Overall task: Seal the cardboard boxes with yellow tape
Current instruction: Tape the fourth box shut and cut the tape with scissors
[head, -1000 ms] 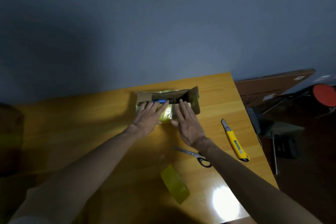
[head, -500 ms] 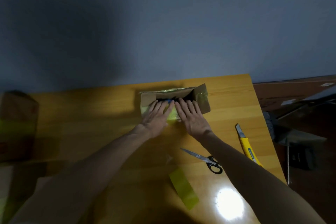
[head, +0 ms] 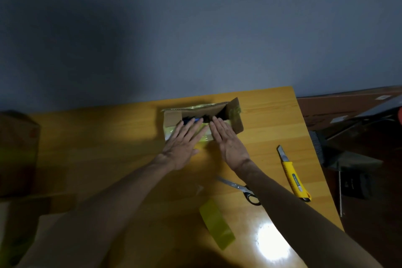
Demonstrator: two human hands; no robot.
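Left hand (head: 181,146) and right hand (head: 228,143) lie flat, fingers straight, gripping nothing, pressing down the near flap of the box (head: 236,115) under their fingertips. Flap-closing seems the step in hand. Next, one hand should fetch the tape (head: 217,226) lying behind the wrists.

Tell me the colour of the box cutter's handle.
The box cutter handle is yellow with a black end; head view.

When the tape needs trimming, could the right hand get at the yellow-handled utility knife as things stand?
Probably yes. The right hand lies flat on the open brown cardboard box, holding nothing; the yellow-handled utility knife lies on the orange wooden table to its right, with bare tabletop between.
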